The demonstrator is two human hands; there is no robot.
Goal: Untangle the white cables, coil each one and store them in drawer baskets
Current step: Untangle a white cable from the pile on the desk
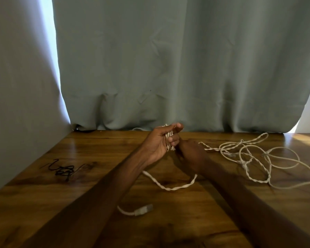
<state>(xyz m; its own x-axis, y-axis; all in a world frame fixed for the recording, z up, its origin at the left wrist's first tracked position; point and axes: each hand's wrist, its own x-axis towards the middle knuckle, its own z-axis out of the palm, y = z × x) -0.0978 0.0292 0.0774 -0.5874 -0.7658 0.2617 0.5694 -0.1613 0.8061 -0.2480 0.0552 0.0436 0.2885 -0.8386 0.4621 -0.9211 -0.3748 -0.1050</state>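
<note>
My left hand (157, 142) grip pinches a small coil of twisted white cable (169, 140) upright so my right hand (190, 154), grip unclear, can feed slack from the glossy wooden worktop (100, 149).

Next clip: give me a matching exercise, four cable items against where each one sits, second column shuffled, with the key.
Items:
1. coiled white cable
2. black cable
3. loose white tangle
4. connector plug

Places:
A. table, right side
B. table, left side
C. held in the left hand
D. table, near edge, between the forearms

Pairs: 1-C, 2-B, 3-A, 4-D
</note>
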